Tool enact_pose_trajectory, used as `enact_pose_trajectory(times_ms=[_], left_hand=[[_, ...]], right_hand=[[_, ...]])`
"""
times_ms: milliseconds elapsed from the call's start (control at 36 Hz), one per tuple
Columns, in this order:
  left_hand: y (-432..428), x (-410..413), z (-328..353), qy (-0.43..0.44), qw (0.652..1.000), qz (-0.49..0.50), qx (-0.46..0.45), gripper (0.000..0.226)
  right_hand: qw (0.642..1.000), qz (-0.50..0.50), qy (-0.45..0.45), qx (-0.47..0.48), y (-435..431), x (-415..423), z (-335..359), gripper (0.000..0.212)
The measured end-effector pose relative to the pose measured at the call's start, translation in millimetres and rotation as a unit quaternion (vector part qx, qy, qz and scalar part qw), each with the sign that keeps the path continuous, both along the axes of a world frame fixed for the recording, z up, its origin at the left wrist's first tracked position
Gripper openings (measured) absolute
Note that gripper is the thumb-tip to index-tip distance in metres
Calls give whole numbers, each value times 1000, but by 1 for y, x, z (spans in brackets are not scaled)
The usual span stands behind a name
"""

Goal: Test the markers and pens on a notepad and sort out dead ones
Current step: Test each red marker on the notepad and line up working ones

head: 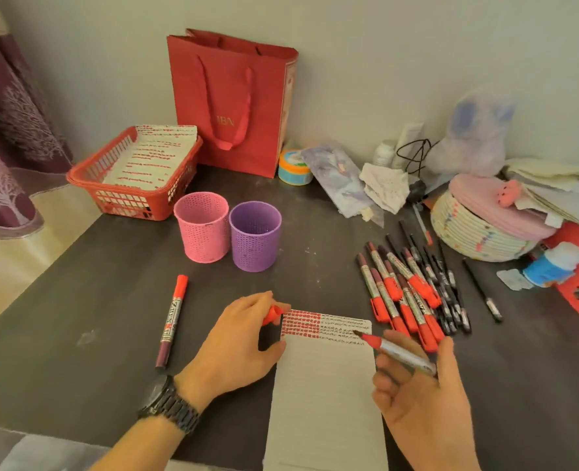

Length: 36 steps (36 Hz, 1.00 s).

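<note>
A: Uncapped red marker (396, 351) in the right hand (424, 402), fingers clamped round the barrel, dark tip hanging just over the upper right of the notepad (325, 385).

B: And the page carries rows of red dabs top left and dark scribbles beside them, all along the top edge. The rest is bare.

A: Left hand (233, 345) lies at the notepad's left edge, thumb and forefinger pinched on the red cap (273, 314) at the top left corner. Black watch (169, 402) on that wrist.

B: One capped marker (172, 321) lies alone to the left on the dark table (94, 300). To the right of the pad, a heap of markers and pens (413, 290), overlapping.

A: Behind the pad, a pink cup (202, 232) and a purple cup (255, 236) stand side by side, touching.

B: Further back, a red basket (135, 171) with marked paper in it, and a red paper bag (230, 103) upright against the wall.
</note>
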<state>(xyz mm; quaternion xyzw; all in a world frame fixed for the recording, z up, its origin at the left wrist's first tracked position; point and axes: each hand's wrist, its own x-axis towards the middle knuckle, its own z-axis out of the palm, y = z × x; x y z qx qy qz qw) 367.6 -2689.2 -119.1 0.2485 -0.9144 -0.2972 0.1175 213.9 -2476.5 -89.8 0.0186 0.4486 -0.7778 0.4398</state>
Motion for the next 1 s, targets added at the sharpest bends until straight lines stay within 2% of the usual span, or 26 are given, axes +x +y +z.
enact_pose_trajectory(times_ms=[139, 278, 417, 500, 583, 667, 1000], left_hand=[[4, 1, -7, -13, 999, 25, -23, 37], [4, 1, -11, -11, 1000, 17, -19, 54], [4, 3, -10, 6, 999, 32, -9, 60], [2, 3, -10, 7, 1000, 23, 9, 56], [0, 3, -12, 7, 999, 24, 23, 62], [-1, 1, -12, 3, 999, 29, 29, 63], [0, 0, -4, 22, 998, 34, 48, 63]], right_hand=[[988, 17, 134, 72, -25, 1, 6, 29], [950, 65, 284, 113, -60, 4, 11, 10], [909, 88, 378, 150, -92, 9, 11, 10], [890, 51, 420, 170, -100, 11, 2, 18], [872, 22, 454, 182, -101, 12, -16, 30], [860, 2, 470, 199, -100, 10, -28, 39], [838, 18, 507, 199, -100, 13, -32, 34]])
